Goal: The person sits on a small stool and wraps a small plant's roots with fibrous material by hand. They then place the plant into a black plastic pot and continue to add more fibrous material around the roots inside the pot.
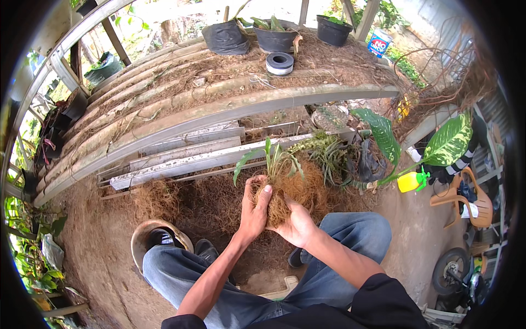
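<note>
Between my knees I hold a small green-leaved plant [273, 158] upright, its base wrapped in a wad of brown root fibre [278, 211]. My left hand [255, 205] grips the wad from the left, thumb lying across its front. From the right and below, my right hand [299, 224] cups the same fibre. Just behind it, a larger heap of loose brown fibre [316, 181] partly merges with the wad in view, so the border between them is hard to tell.
A bucket [139, 238] with dark liquid stands beside my left knee. Ahead runs a slatted bench [164, 98] bearing a spool [280, 63] and black pots [276, 40]. At right are a large variegated plant [448, 140], a yellow spray bottle [407, 184] and a plastic chair [478, 205].
</note>
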Tool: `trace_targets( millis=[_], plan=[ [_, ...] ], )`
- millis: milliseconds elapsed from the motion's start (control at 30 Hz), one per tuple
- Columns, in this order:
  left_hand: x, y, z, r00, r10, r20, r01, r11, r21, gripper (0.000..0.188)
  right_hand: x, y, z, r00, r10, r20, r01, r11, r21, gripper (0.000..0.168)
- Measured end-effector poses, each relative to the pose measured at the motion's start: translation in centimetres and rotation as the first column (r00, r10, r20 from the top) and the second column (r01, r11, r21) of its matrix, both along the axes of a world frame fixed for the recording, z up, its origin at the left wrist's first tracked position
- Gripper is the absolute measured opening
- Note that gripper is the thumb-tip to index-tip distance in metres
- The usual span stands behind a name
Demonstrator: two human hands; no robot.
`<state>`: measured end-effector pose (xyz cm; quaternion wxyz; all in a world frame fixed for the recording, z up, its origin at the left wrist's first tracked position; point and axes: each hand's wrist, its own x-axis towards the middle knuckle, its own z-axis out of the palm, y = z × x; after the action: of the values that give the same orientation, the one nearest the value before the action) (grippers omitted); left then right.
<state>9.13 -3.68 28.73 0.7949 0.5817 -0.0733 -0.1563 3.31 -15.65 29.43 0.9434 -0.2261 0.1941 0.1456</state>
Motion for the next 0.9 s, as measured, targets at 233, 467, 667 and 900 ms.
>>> trace_targets(
  millis=[233, 467, 667, 900],
  plan=[
    [0.0, -0.6, 0.3, 0.971, 0.188, 0.145, -0.197, 0.979, 0.048, 0.04, 0.3, 0.2, 0.1, 0.99, -0.137, 0.013, 0.138, 0.99, -0.015, 0.04],
    [-2.5, -0.9, 1.8, 0.862, 0.392, 0.322, -0.465, 0.864, 0.194, 0.058, 1.0, 1.8, 2.0, 0.925, -0.38, 0.013, 0.352, 0.842, -0.409, 0.036],
    [-3.6, -1.2, 3.7, 0.98, 0.196, -0.028, -0.19, 0.972, 0.139, 0.048, -0.1, 3.4, 0.6, 0.887, -0.216, 0.407, 0.459, 0.497, -0.736, 0.033],
    [-0.4, 1.0, 3.5, 0.884, 0.22, -0.412, -0.294, 0.947, -0.127, 0.028, -0.6, 4.1, 1.3, 0.84, 0.005, 0.543, 0.511, 0.333, -0.793, 0.036]
  ],
)
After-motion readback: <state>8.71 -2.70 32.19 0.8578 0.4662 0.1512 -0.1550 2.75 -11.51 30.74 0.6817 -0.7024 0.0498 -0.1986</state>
